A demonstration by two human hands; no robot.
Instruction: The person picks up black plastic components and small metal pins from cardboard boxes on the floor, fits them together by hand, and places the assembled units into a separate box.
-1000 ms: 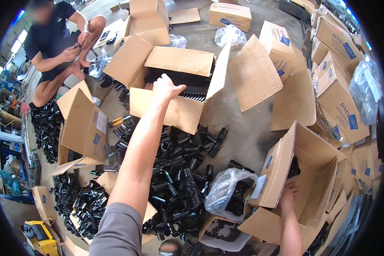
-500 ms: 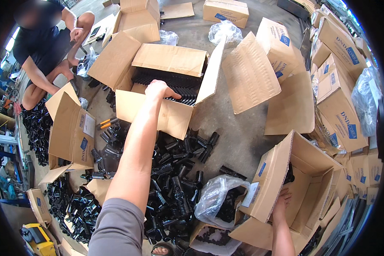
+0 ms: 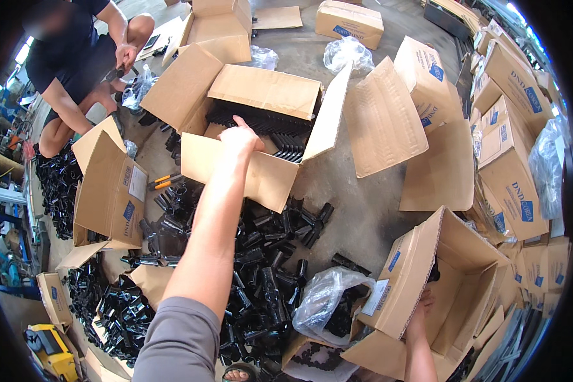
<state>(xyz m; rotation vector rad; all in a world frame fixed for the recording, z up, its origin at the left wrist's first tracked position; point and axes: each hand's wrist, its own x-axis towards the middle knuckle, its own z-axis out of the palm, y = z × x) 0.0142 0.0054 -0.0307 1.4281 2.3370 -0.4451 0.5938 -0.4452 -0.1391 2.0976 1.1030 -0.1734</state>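
My left hand [image 3: 240,136] reaches over the near flap of an open cardboard box [image 3: 240,167] in the upper middle. Rows of black parts [image 3: 288,145] are packed inside, just right of the hand. Some of its fingers are hidden, so its grip is unclear. At lower right, my right hand [image 3: 421,307] is inside another open cardboard box [image 3: 398,270], near that box's left wall. Its visible fingers are apart, and the wall covers part of the hand. A black part [image 3: 434,270] shows just above it.
Loose black tubular parts [image 3: 267,286] are heaped between my arms. A clear plastic bag [image 3: 325,299] lies by the right box. A person [image 3: 76,70] crouches at upper left, beside a smaller open box [image 3: 111,197]. Stacked cartons [image 3: 509,153] line the right side.
The view has shifted slightly, so the boxes appear farther right and lower. My left hand has moved a little left relative to its box. My right hand stays in the right box.
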